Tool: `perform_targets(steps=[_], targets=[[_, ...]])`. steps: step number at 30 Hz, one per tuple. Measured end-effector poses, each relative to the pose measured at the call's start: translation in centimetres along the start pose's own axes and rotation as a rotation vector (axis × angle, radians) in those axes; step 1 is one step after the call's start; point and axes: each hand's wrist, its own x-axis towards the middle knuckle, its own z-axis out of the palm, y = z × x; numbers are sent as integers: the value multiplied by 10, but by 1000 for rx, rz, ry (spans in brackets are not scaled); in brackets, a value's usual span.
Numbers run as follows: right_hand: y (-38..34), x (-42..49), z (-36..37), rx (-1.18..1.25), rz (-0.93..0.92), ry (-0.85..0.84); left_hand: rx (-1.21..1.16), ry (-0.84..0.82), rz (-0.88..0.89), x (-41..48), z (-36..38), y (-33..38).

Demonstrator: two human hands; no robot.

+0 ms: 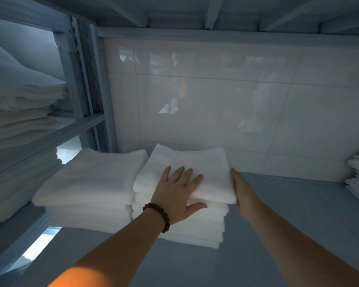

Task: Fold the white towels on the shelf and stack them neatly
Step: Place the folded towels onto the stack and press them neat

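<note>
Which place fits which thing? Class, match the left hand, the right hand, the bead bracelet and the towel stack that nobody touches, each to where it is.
Things:
1. left hand
2. right hand
3. bead bracelet
4. untouched towel stack

Places:
A. round the left wrist
B. flat on the top towel
C. next to the shelf post, left of the other stack
D. against the top towel's right edge

Pairs: 1-B; 2-D; 3-A; 4-C

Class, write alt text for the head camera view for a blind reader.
A left hand lies flat on the top towel of a stack of folded white towels on a shelf, while the right hand touches its right edge. A second stack stands alongside.
</note>
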Motion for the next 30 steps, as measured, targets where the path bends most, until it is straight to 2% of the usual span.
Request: perform_targets(steps=[3,7,12,16,19,21,22,25,27,28,30], targets=[[11,1,12,134,139,-110,7,1,-64,0,8,-12],[0,8,10,200,47,-233,15,72,-87,4,8,-14],[4,20,25,12,34,-128,-42,86,-149,2,12,-15],[-8,22,10,93,46,-216,-70,91,-144,-1,18,-9],[-4,16,8,-114,43,-245,-67,25,-161,-2,18,-6],[-8,13,10,-222,-18,-191,-46,-32,-160,-2,14,-10],[-11,11,11,-365,-80,-118,-43,-54,-159,-2,11,-12],[-20,8,25,-1229,-391,149,-103,-100,-175,-2,3,-11],[-8,3,48,-1543,-628,72,-159,-113,-224,2,-1,-11],[0,2,56,-1623,-660,-6,-165,-133,-259,4,-2,-14],[15,1,60,-1705,-587,-71,-130,-204,-334,3,-2,-27]])
